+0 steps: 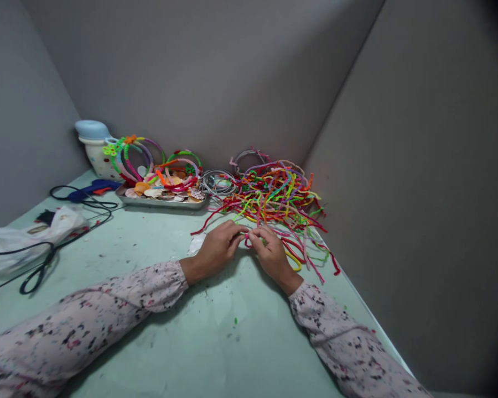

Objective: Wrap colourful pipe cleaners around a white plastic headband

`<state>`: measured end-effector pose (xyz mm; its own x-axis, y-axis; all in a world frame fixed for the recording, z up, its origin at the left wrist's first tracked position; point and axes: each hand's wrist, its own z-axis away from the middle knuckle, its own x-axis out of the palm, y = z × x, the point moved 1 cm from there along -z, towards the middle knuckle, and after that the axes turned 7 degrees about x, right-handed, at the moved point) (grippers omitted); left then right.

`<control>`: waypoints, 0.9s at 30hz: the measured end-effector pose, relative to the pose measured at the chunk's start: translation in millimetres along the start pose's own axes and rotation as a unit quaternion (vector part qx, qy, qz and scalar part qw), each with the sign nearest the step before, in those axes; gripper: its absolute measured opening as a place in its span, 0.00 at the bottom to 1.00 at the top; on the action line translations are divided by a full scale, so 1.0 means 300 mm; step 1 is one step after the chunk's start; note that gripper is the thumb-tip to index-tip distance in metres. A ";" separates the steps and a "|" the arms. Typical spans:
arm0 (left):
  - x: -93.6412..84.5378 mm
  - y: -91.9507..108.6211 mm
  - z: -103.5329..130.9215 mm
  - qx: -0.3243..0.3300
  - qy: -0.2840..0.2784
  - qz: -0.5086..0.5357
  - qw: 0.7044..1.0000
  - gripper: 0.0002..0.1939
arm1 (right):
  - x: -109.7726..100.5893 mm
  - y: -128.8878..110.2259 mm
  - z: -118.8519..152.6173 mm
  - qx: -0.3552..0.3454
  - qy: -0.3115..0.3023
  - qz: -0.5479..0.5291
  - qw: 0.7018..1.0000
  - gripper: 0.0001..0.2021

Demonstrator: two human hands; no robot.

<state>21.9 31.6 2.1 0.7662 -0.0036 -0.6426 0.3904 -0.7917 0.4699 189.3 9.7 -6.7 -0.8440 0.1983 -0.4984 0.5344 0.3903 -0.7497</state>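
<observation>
A pink pipe cleaner (247, 241) is pinched between the fingertips of both my hands, with a small loop showing below them. My left hand (218, 247) grips it from the left, thumb and index finger together. From the other side my right hand (271, 252) pinches it as well. Just behind the hands lies a tangled pile of colourful pipe cleaners (280, 190). Scissors with red and yellow handles (294, 255) seem to lie partly hidden beside my right hand.
Left of the pile stand a metal tray (166, 204) of shells, headbands wrapped in pipe cleaner (136, 160) and coiled wire (218, 182). Farther left are a white pot with a blue lid (97, 152), a blue glue gun (93, 189), black cable (50, 260) and a plastic bag (29, 240). Walls enclose the table.
</observation>
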 end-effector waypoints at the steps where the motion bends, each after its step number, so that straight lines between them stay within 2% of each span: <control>1: -0.001 0.001 0.000 0.001 -0.002 0.000 1.000 0.11 | 0.001 0.001 0.000 0.004 -0.002 -0.005 1.000 0.10; 7: -0.001 0.004 0.000 0.013 -0.007 -0.007 1.000 0.11 | 0.009 0.015 -0.003 0.029 -0.019 -0.027 0.999 0.11; 12: 0.001 0.002 0.000 0.021 -0.004 -0.012 1.000 0.10 | 0.013 0.012 -0.003 0.020 -0.021 -0.021 0.999 0.12; 14: 0.001 -0.001 -0.001 0.019 -0.001 -0.014 1.000 0.11 | 0.008 0.005 -0.001 0.008 0.007 -0.004 1.000 0.10; 18: 0.001 -0.016 -0.005 -0.007 0.020 -0.016 1.000 0.10 | -0.014 -0.009 0.009 -0.030 0.132 0.040 0.990 0.05; 19: 0.000 -0.021 -0.005 -0.019 0.030 -0.014 0.999 0.10 | -0.018 -0.010 0.012 -0.040 0.146 0.047 0.987 0.05; 21: -0.003 -0.028 -0.006 -0.041 0.051 -0.009 0.998 0.09 | -0.016 -0.010 0.018 -0.058 0.131 0.060 0.988 0.06; 24: -0.007 -0.029 -0.008 -0.055 0.069 -0.002 0.996 0.09 | 0.006 -0.004 0.025 -0.070 0.055 0.080 0.993 0.07; 27: -0.008 -0.023 -0.009 -0.055 0.069 0.003 0.996 0.08 | 0.027 0.006 0.027 -0.042 0.013 0.102 0.994 0.13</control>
<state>18.6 38.7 2.0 0.8289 0.0821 -0.5534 0.4333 -0.7199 0.5422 183.8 4.8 -15.8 -0.7204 0.3027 -0.6240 0.6892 0.4129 -0.5954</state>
